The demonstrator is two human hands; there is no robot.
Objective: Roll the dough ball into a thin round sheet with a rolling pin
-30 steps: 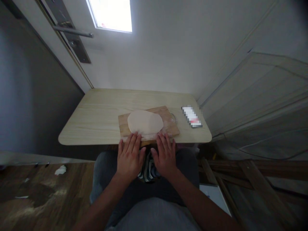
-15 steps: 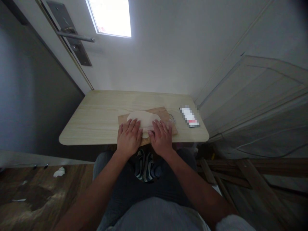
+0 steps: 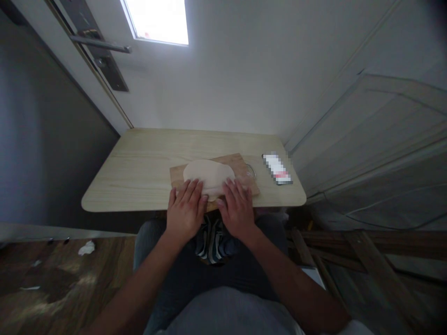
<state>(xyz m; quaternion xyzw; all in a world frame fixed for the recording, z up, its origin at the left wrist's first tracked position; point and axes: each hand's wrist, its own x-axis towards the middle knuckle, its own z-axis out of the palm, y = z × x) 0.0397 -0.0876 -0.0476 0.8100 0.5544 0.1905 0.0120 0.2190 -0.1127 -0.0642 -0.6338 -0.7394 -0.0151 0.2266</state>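
Note:
A flat, pale sheet of dough (image 3: 208, 171) with a rounded outline lies on a wooden cutting board (image 3: 237, 161). My left hand (image 3: 186, 204) rests palm down across the near left part of the dough, fingers stretched forward. On the near right part lies my right hand (image 3: 238, 202), its fingers extended and slightly spread. Between the two hands a pale ridge runs crosswise; whether it is a fold of dough or a thin rolling pin under the hands, I cannot tell. The palms hide the near edge of the board.
The board, with a metal ring (image 3: 250, 171) at its right end, sits on a light wood table (image 3: 139, 163). A phone (image 3: 277, 168) with a blurred screen lies to the right. Behind rises a white door with a metal handle (image 3: 101, 44). Wooden beams (image 3: 366, 256) stand at lower right.
Both hands have drawn back slightly toward my body, uncovering more of the dough's far part. The view has shifted a little; board and phone stay put.

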